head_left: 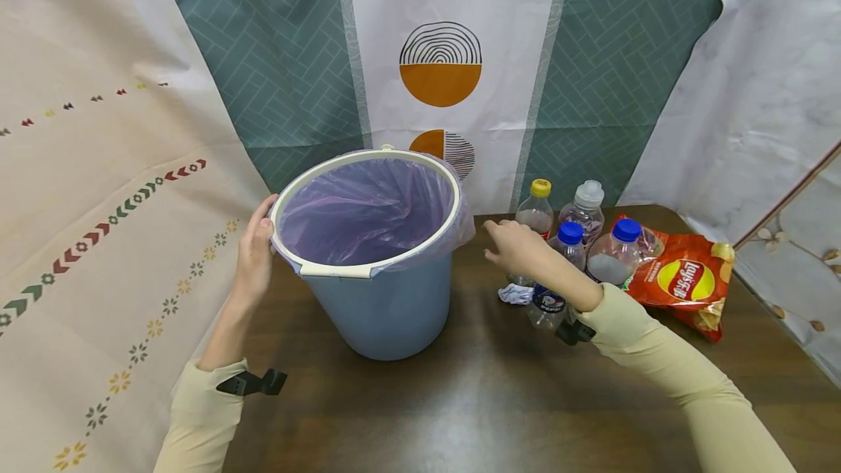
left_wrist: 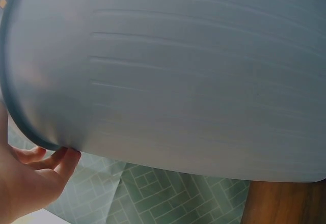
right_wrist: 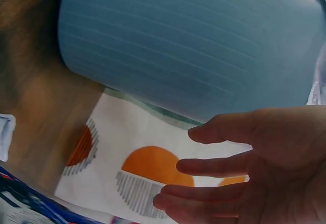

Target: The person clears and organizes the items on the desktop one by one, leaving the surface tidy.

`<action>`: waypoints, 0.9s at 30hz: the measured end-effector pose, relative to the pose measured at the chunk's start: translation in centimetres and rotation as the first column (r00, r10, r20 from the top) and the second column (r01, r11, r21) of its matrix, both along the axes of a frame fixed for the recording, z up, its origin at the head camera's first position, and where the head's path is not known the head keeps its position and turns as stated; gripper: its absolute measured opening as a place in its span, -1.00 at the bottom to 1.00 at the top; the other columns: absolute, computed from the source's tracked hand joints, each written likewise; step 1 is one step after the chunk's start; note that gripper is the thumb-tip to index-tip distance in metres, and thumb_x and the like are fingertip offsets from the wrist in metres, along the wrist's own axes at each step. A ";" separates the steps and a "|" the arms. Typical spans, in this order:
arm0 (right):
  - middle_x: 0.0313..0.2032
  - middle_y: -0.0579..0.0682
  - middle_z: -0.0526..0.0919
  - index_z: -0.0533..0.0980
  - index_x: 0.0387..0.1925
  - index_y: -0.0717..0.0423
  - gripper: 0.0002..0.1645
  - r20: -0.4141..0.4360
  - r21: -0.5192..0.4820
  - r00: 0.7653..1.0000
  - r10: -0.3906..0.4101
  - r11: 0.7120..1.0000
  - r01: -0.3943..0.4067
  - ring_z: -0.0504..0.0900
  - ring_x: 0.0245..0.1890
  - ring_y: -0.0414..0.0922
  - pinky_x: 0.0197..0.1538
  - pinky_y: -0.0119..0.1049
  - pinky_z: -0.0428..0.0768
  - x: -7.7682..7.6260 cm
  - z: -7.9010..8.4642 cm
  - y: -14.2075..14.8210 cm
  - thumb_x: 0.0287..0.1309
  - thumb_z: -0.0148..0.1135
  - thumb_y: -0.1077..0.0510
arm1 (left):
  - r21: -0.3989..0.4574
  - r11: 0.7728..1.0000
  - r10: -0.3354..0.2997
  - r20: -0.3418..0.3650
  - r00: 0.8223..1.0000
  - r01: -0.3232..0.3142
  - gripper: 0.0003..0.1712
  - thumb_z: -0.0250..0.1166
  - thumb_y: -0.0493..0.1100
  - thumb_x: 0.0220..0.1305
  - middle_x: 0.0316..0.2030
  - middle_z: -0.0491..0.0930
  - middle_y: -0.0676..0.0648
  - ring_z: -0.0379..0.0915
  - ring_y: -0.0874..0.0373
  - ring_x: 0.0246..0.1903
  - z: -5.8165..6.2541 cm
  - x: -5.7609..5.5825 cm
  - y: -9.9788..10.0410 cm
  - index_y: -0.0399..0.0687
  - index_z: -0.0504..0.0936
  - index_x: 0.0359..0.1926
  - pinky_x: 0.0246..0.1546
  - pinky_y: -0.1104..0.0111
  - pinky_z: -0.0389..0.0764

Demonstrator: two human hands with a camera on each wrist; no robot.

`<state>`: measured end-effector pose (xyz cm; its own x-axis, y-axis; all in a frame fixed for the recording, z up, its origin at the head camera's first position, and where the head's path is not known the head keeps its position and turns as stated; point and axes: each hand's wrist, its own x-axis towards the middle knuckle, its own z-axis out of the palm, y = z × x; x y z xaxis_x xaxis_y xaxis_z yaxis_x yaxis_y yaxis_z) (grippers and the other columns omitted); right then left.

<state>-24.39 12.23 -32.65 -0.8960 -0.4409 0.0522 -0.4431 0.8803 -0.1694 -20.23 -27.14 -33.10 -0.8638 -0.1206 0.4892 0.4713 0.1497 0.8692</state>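
Observation:
A blue trash bin [head_left: 388,312] with a cream rim stands on the table, lined with a translucent purple bag [head_left: 355,203]. My left hand [head_left: 252,258] holds the bin by the left side of its rim; in the left wrist view its bent fingers [left_wrist: 66,163] touch the bin near the rim. Between bin and bottles, my right hand [head_left: 519,247] hovers with nothing in it, fingers spread in the right wrist view. Beneath that hand lies a crumpled white paper [head_left: 515,294]. A clear bottle with a dark label [head_left: 548,301] is partly covered by the right forearm.
On the right are a yellow-capped bottle [head_left: 535,212], a white-capped bottle [head_left: 585,210], a blue-capped bottle [head_left: 611,258] and another blue cap [head_left: 570,233]. A red Lay's chip bag [head_left: 686,276] lies beyond them. Patterned cloth [head_left: 440,57] hangs behind the brown table [head_left: 394,414].

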 end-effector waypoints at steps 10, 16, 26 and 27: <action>-0.13 0.28 0.64 0.45 0.07 0.35 -0.45 0.042 0.023 0.999 0.031 0.999 -0.032 0.63 -0.09 0.17 -0.02 0.00 0.65 -0.7 -2.8 0.0 0.13 0.33 0.11 | -0.004 1.000 0.001 0.013 1.000 -0.001 -0.43 -0.21 -0.09 0.46 0.27 0.30 -0.34 0.48 0.32 -0.04 0.1 0.1 0.0 -0.06 0.22 0.44 -0.09 0.64 0.56; -0.18 0.28 0.64 0.46 0.02 0.36 -0.49 0.071 0.041 0.996 0.047 0.998 -0.050 0.63 -0.12 0.18 -0.06 0.01 0.66 -0.9 -4.1 0.0 0.12 0.33 0.12 | 0.001 1.000 0.007 0.012 1.000 -0.007 -0.43 -0.21 -0.10 0.45 0.21 0.37 -0.24 0.50 0.31 -0.08 0.0 0.2 0.0 -0.05 0.24 0.43 -0.13 0.63 0.57; -0.22 0.29 0.64 0.48 -0.09 0.31 -0.57 0.161 0.120 0.987 -0.004 0.993 -0.016 0.66 -0.23 0.18 -0.23 -0.01 0.67 -0.9 -6.8 -0.1 0.01 0.38 0.19 | 0.005 1.000 0.007 0.018 1.000 -0.008 -0.43 -0.21 -0.10 0.44 0.17 0.40 -0.15 0.50 0.31 -0.09 0.1 0.2 0.1 -0.02 0.25 0.43 -0.13 0.62 0.57; -0.22 0.29 0.64 0.49 -0.11 0.30 -0.59 0.172 0.127 0.985 -0.016 0.992 -0.006 0.66 -0.24 0.18 -0.26 -0.02 0.66 -1.0 -7.2 -0.1 -0.01 0.38 0.23 | 0.006 1.000 0.005 0.019 1.000 -0.006 -0.43 -0.21 -0.10 0.44 0.17 0.40 -0.15 0.50 0.31 -0.09 0.1 0.2 0.1 -0.03 0.24 0.43 -0.13 0.62 0.57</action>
